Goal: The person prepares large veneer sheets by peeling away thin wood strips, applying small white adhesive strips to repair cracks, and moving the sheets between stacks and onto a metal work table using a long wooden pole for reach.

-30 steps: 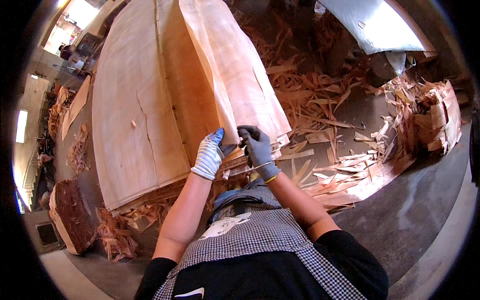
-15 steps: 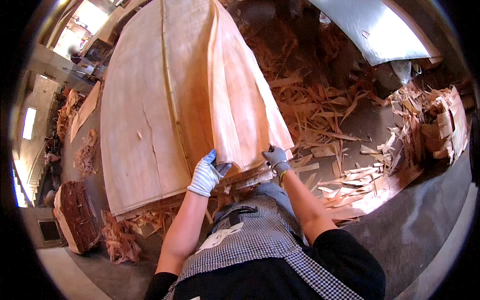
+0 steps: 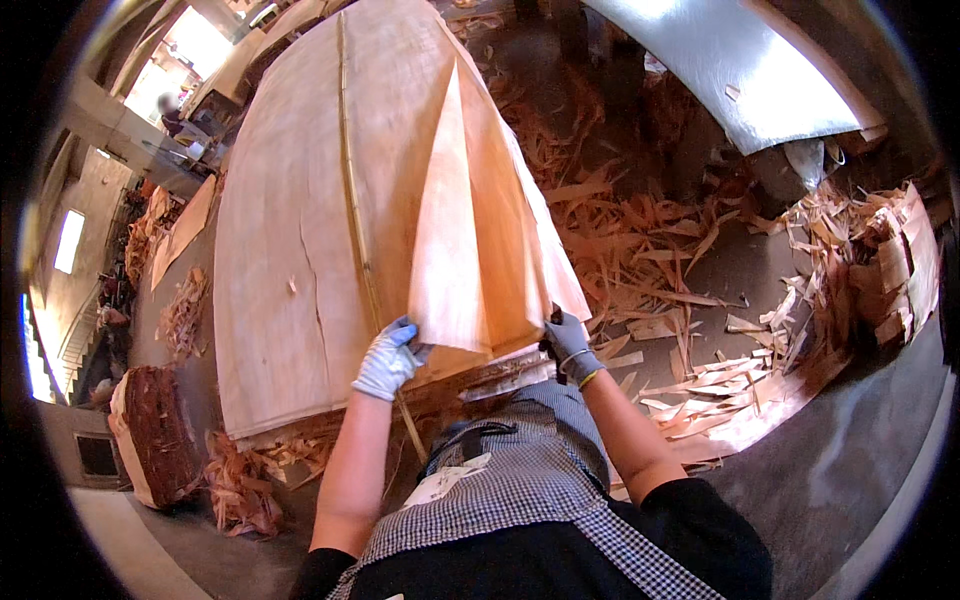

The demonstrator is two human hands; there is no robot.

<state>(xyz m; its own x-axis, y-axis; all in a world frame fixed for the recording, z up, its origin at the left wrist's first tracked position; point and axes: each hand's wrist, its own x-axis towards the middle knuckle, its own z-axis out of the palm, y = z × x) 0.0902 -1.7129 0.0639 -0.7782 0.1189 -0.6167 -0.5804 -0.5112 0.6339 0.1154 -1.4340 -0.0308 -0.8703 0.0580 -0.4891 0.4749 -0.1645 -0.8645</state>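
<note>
A broad stack of thin, pale wood veneer sheets lies in front of me. My left hand, in a white and blue glove, is closed on the near corner of a lifted veneer sheet. That sheet stands up in a peaked fold over the right part of the stack. My right hand, in a grey glove, is closed at the sheet's near right edge; its fingertips look dark and partly hidden. A long thin stick runs lengthwise along the stack, left of the fold, and its near end sticks out past the front edge.
Veneer scraps litter the floor on the right, beside a bundle of offcuts. A shiny sheet-covered surface stands at the far right. On the left sit a tied bark-brown bundle and shavings. A person is far off.
My left hand has moved left and slightly nearer with the sheet's edge, and the narrow roll has spread into a wider peaked fold. My right hand has shifted slightly right and nearer.
</note>
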